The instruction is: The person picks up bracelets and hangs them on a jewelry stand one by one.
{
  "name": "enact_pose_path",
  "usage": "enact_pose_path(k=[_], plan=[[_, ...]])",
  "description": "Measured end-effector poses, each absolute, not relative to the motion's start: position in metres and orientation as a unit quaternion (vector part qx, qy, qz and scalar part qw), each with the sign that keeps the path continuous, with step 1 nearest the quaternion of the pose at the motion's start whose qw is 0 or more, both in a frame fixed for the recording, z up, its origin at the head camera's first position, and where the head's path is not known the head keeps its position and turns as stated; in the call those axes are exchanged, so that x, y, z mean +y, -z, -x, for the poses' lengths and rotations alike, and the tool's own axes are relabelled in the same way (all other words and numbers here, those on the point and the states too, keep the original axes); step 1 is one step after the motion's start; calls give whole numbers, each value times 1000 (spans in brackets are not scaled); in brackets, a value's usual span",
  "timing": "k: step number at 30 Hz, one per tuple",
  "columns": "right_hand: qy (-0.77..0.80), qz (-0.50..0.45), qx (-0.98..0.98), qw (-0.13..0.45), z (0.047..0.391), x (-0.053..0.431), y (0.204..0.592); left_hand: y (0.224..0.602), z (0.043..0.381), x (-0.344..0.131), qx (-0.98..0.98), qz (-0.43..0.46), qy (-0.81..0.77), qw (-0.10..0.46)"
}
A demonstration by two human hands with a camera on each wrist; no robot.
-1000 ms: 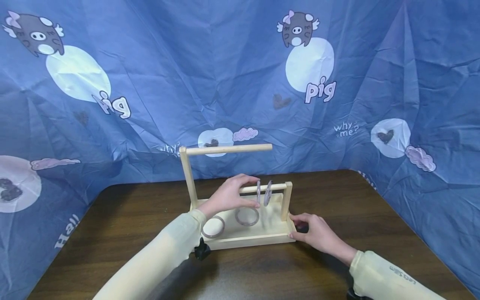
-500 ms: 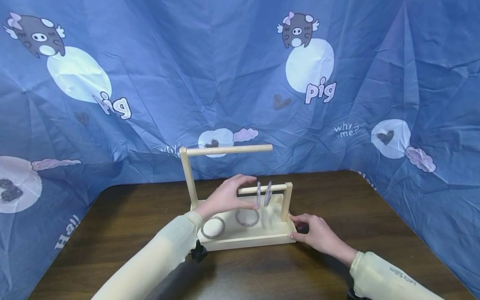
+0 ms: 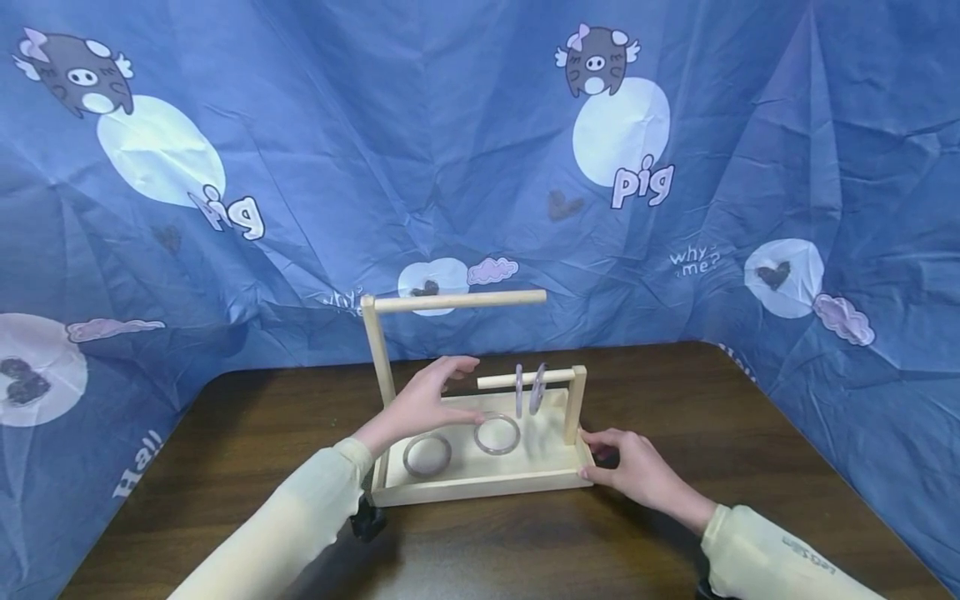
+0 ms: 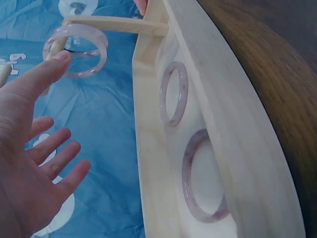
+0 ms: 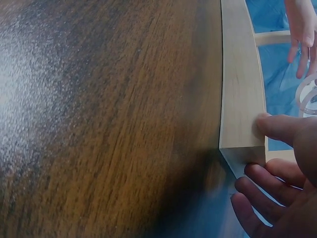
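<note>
A pale wooden display rack (image 3: 483, 490) has a shallow tray base, a tall bar at left and a shorter bar (image 3: 491, 382) at right. Two translucent lilac bangles (image 3: 519, 402) hang on the short bar, slightly apart. Two more bangles lie flat in the tray, one at left (image 3: 407, 460) and one near the middle (image 3: 497, 452). My left hand (image 3: 420, 404) holds nothing; its fingers spread just left of the short bar's free end, its thumb over the middle bangle in the head view. With thumb and fingers, my right hand (image 3: 637, 468) grips the tray's right end.
The rack stands on a dark wood-grain table (image 3: 525, 550). A tall bar (image 3: 461, 301) reaches rightward above the left hand, free at its right end. Behind the table hangs a blue cloth (image 3: 480, 167) with printed pigs.
My left hand has drawn back leftward from the hanging bangles, leaving both on the short bar. My right hand has stayed at the tray's end.
</note>
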State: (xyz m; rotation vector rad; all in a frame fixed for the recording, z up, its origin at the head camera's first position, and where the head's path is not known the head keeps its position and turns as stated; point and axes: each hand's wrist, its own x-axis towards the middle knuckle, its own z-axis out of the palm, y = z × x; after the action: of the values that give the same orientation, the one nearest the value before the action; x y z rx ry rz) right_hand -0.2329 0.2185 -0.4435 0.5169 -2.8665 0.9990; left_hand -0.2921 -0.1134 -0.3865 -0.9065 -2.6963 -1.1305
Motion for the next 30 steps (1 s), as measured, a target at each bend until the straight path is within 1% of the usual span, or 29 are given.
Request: enact_pose_path(k=[5,12,22,26,30], plan=[[-323,-170,-930,33,233,218,442,388,287,-123,-881,278,380,39],[-308,-173,-935,41,233,217,442,390,273,-138,-879,287,374,71],[-303,-185,-933,57,231,218,441,397,250,-160,-886,283,352,101],[-301,-183,-934,50,231,218,441,399,241,-170,-893,268,340,120],[-296,-179,-937,48,231,218,441,402,232,-180,-904,237,335,124]])
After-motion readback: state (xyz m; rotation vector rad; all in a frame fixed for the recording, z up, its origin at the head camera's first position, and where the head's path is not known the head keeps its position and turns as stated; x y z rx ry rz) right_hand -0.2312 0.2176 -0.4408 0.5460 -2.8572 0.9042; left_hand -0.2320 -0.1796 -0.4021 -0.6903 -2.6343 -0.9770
